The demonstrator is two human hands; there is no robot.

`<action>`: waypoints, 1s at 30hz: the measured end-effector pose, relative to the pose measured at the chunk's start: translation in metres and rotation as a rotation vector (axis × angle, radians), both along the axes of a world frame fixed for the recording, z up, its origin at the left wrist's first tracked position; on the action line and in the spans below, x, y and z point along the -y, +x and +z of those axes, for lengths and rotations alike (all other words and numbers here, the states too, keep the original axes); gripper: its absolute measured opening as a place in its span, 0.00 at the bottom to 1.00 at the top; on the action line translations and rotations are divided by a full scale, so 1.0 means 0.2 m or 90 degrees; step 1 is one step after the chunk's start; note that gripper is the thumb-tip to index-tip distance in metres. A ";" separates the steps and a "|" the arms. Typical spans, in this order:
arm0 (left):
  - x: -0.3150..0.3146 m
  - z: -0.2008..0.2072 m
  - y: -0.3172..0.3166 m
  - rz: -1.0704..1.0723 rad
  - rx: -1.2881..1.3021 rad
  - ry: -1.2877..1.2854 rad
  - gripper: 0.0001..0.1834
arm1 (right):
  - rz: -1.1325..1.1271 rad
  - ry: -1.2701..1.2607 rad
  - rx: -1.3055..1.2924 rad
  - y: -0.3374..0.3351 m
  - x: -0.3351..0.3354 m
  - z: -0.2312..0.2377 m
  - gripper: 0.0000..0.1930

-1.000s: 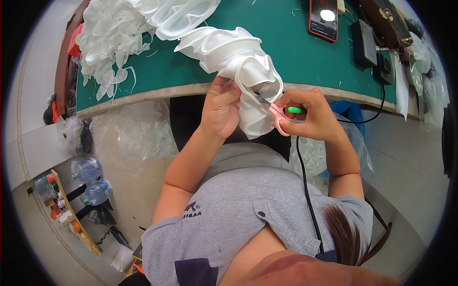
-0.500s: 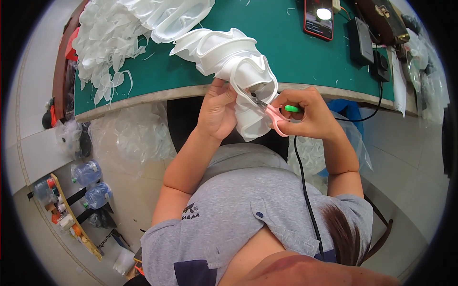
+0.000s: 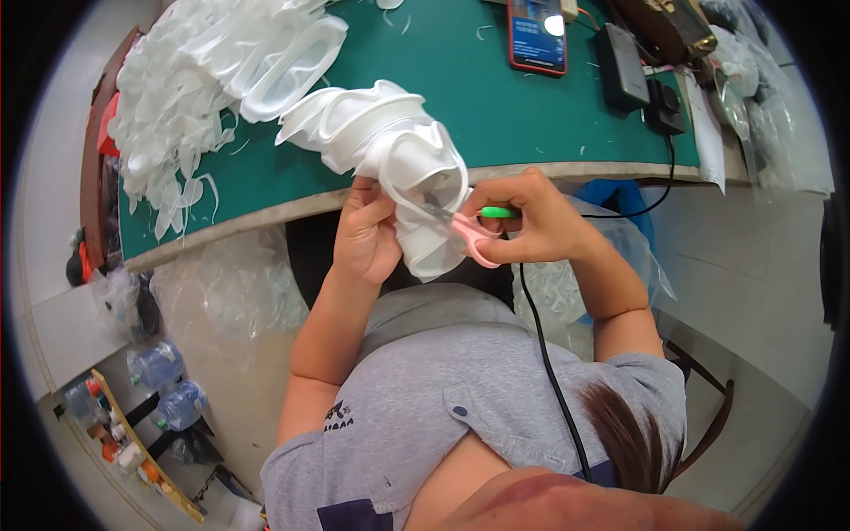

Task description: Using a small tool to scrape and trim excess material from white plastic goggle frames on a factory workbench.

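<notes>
My left hand grips a white moulded cup-shaped piece by its left side, fingers partly behind it. The piece has curved raised rims and hangs over the near edge of the table, joined or nested with more white wavy pieces lying on the green top. My right hand holds small scissors with pink handles and a bright green part near the index finger. Their blades lie against the rim of the piece, the tips partly hidden by white material.
A green-topped table spans the far side. White trimmed scraps are heaped at its left, beside a stack of moulded pieces. A phone, a black box and a cable are on the right. Plastic bags lie below.
The view has shifted, so table and hands appear further left and slightly lower. Both hands keep their hold, and the scissors stay at the rim of the white piece. The phone screen shows something different.
</notes>
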State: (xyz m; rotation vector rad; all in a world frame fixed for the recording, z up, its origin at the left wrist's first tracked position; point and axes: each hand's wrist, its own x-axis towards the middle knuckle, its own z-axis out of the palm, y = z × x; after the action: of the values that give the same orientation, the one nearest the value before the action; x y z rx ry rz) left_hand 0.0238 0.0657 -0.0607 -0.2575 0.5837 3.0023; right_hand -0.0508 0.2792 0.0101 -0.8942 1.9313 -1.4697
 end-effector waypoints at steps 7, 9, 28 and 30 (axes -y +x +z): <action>0.01 0.00 0.01 0.004 -0.018 0.032 0.26 | 0.018 -0.006 0.051 0.00 0.01 0.00 0.10; 0.02 -0.01 0.01 0.001 -0.019 0.018 0.26 | 0.006 -0.033 0.017 0.00 0.01 -0.01 0.10; 0.00 -0.02 0.02 -0.030 -0.023 0.062 0.27 | -0.023 -0.018 -0.022 0.03 0.05 0.00 0.10; -0.02 0.03 0.03 -0.027 -0.001 0.028 0.27 | -0.027 -0.013 -0.046 0.01 0.05 0.00 0.10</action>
State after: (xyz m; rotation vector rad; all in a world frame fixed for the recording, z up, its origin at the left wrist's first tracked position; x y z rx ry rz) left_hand 0.0292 0.0704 -0.0540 -0.2360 0.5165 2.9703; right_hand -0.0480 0.2695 0.0103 -0.9322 2.0028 -1.5023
